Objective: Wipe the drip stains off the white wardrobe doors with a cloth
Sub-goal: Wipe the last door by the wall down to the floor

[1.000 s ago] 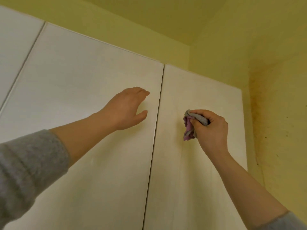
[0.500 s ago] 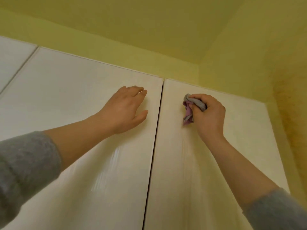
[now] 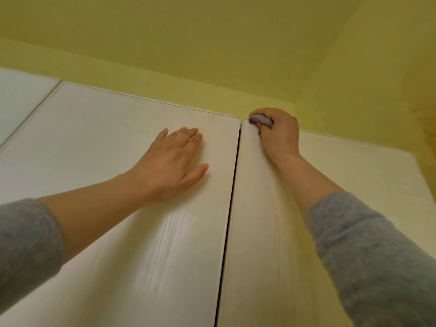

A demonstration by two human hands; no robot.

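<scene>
Two white wardrobe doors fill the view, split by a dark vertical gap. My left hand (image 3: 173,162) lies flat with straight fingers on the left door (image 3: 118,149), close to the gap. My right hand (image 3: 279,134) grips a bunched grey and pink cloth (image 3: 258,120) and holds it against the top left corner of the right door (image 3: 271,244). Most of the cloth is hidden inside my fist. Faint yellowish streaks run down the right door below that hand.
A yellow-green wall (image 3: 165,88) rises above the doors and meets the ceiling (image 3: 188,27). A stained yellow side wall (image 3: 401,90) stands close on the right. A third white door (image 3: 16,102) shows at the far left.
My right hand has slid the cloth up the right door from mid-height to its top corner. My view has tilted upward. The left hand stays flat on the left door.
</scene>
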